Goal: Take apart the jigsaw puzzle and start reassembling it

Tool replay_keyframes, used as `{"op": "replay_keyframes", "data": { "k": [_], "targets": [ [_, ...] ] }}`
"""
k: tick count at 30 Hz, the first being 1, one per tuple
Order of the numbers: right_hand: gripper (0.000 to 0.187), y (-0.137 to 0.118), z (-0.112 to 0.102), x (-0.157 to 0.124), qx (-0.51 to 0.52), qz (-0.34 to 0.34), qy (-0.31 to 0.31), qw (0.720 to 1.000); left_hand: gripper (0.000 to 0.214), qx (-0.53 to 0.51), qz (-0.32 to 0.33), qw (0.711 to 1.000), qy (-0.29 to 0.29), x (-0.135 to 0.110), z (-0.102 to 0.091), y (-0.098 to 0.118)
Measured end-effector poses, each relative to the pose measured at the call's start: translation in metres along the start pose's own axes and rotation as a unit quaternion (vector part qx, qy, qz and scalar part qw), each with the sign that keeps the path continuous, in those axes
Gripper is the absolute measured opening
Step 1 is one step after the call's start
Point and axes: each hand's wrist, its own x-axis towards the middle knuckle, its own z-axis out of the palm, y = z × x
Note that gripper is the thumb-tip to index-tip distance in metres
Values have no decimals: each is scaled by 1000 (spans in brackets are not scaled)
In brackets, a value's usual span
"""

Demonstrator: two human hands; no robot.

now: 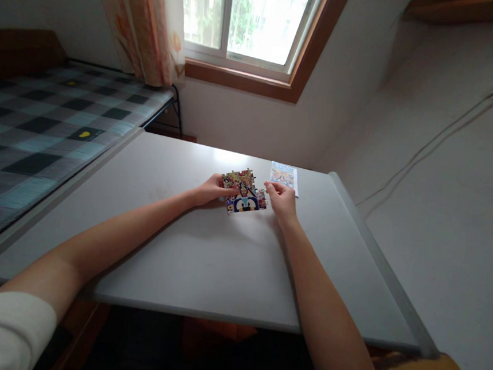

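Observation:
My left hand [212, 190] grips a joined section of a jigsaw puzzle [245, 201] by its left side, thumb on top. The section is tilted above the table, its colourful print showing a blue cartoon dog's face at the lower part. Its top and right edges are jagged with knobs and gaps. Just right of it, apart by a small space, my right hand [283, 198] is closed in a pinch. Whatever may lie between those fingertips is too small to make out. Behind the right hand, a printed picture sheet [284, 174] lies flat, partly covered by the hand.
The white table [204, 273] has raised strips along its left and right sides. A bed with a checked cover [63, 111] adjoins it on the left. Beyond are a curtain [150, 27] and a window [260, 25]. A cable [422, 151] hangs along the right wall.

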Motion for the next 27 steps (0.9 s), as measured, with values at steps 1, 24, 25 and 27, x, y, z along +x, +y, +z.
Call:
{"op": "replay_keyframes", "data": {
  "k": [1, 24, 25, 27],
  "targets": [
    [29, 0, -2, 0, -41, -34, 20, 998, 41, -3, 0, 1000, 3, 0, 0, -1],
    [32, -10, 16, -17, 32, 1, -160, 987, 46, -81, 17, 993, 80, -1, 8, 0],
    [32, -9, 16, -17, 31, 1, -161, 986, 45, -74, 17, 994, 77, -1, 9, 0],
    [32, -8, 16, -17, 29, 0, -164, 986, 44, -64, 17, 995, 78, -1, 9, 0]
  ]
}}
